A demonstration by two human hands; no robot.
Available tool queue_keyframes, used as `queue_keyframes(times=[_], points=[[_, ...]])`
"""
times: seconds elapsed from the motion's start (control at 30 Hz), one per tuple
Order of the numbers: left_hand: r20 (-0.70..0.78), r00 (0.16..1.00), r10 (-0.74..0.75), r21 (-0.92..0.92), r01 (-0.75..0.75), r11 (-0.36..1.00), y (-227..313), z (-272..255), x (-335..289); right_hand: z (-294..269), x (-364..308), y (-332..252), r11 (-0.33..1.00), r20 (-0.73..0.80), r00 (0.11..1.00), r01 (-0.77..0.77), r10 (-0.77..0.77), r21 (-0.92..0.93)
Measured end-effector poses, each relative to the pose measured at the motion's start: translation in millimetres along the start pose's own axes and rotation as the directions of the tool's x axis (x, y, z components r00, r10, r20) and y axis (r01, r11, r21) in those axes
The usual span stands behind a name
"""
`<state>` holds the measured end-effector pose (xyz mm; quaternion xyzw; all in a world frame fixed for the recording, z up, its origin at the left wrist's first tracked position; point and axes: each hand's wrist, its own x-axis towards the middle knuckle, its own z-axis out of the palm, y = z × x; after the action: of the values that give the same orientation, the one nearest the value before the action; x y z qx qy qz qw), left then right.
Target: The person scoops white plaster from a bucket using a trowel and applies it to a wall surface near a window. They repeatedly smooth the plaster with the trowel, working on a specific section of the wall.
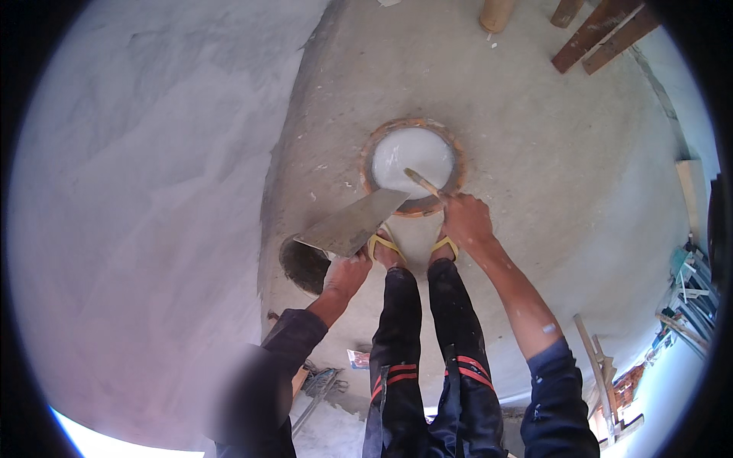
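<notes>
My left hand [349,275] is closed round the handle of a plastering trowel [353,223]. The trowel's flat metal blade is tilted, its far end reaching the near rim of a round tub [366,145]. White wet plaster or putty [408,153] fills the tub. In my right hand [467,220] is a paintbrush [421,181], its bristles above the near part of the white mix; I cannot tell whether they touch it. A dark round bucket [296,263] stands beside my left hand, partly covered by the blade and hand.
A pale plastered wall [153,168] rises at the left. Wooden posts [595,34] stand at the far right. My feet in yellow sandals [383,246] are just before the tub. Stacked materials [691,294] and wooden pieces [599,366] lie at the right; a stained concrete floor [550,175] lies between.
</notes>
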<state>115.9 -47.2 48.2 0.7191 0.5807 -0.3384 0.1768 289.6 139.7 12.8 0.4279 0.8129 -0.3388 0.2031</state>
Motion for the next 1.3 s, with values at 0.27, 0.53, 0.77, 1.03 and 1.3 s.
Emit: queue_keyframes(times=[0.27, 0.53, 0.77, 1.03, 1.3], points=[[-0.239, 0.968, 0.082, 0.074, -0.067, 0.995, -12, 18, -11, -8, -32, -23, 0.990, 0.102, 0.985, 0.135, -0.138, 0.035], [-0.125, 0.985, -0.117, -0.229, 0.086, 0.970, -18, 6, -12, 13, -17, -4, 0.980, -0.029, 0.995, -0.084, 0.091, 0.178], [-0.082, 0.991, -0.109, -0.273, 0.083, 0.959, -10, -19, 3, 33, -44, -13, 0.994, -0.180, 0.983, 0.061, -0.044, 0.089], [-0.166, 0.980, -0.111, -0.234, 0.070, 0.970, -15, -7, -2, 30, -41, -25, 0.987, -0.153, 0.976, 0.160, -0.157, 0.010], [-0.201, 0.967, -0.158, -0.400, 0.067, 0.914, -16, -17, -4, 43, -8, 19, 0.997, -0.012, 1.000, -0.007, 0.006, -0.077]])
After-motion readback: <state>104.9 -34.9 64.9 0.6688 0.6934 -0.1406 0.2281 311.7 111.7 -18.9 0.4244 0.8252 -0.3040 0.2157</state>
